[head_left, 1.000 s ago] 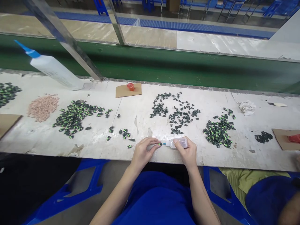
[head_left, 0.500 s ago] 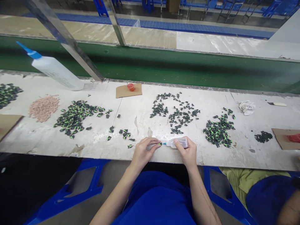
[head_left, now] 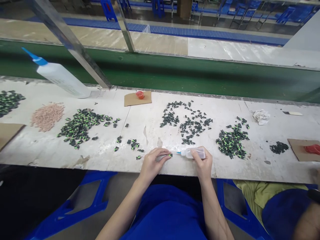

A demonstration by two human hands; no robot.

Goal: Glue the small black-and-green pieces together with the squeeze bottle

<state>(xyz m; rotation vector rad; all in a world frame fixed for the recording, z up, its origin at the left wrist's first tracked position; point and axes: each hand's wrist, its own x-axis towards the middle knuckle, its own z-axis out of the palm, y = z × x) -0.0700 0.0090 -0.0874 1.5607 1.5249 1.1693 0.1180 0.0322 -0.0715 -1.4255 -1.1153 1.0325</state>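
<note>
My left hand (head_left: pixel 154 162) pinches a small black-and-green part (head_left: pixel 170 155) between thumb and fingertips, just above the table's front edge. My right hand (head_left: pixel 203 163) is closed around a small clear glue bottle (head_left: pixel 193 153), held on its side. Its thin blue tip points left at the part, with a short gap between them. Beyond my hands lies a loose spread of small black pieces (head_left: pixel 193 126). A heap of black-and-green parts (head_left: pixel 232 140) is to the right, and a larger heap of such parts (head_left: pixel 81 126) is to the left.
A large white bottle with a blue nozzle (head_left: pixel 63 80) leans at the back left, near a pile of small pinkish pieces (head_left: pixel 47 116). A red cup (head_left: pixel 140 95) sits on cardboard (head_left: pixel 130 100). Crumpled tissue (head_left: pixel 261 116) lies at right. A person's sleeve (head_left: pixel 285 210) shows beside me.
My right hand has drawn the glue bottle a little to the right, widening the gap between its tip and the part. My left hand keeps its pinch.
</note>
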